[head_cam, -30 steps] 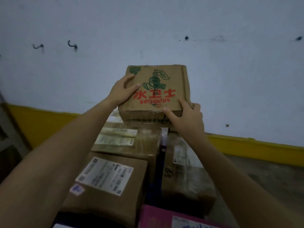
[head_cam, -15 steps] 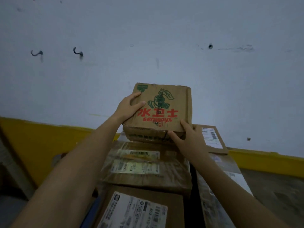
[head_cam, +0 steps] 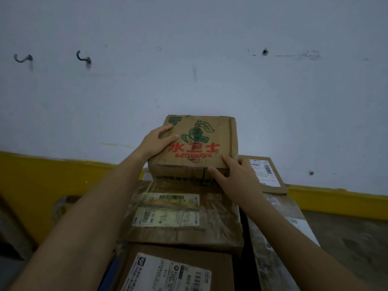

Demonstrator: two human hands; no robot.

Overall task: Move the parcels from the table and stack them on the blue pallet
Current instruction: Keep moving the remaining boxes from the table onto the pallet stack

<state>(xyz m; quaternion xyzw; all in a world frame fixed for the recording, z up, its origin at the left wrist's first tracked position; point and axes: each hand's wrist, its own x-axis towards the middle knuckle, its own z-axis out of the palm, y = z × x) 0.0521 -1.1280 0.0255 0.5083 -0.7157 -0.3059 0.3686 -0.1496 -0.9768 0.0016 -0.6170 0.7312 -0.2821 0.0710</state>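
Both arms stretched fwd. L hand [head_cam: 158,141] grips box [head_cam: 210,131] at left edge, thumb on top; R hand [head_cam: 237,179] pinches near-right corner.

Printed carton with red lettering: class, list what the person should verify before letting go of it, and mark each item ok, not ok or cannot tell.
1. Grip: ok. The left hand holds the printed carton by its left edge; the right hand holds its near right corner.
2. Support below: ok. The carton lies within the width of the taped parcel under it.
3. Fully set down: cannot tell. No gap shows along its front bottom edge.
4. Clearance from the wall behind: cannot tell.
5. Clear of the flat parcel at right: cannot tell; the right hand covers that spot.
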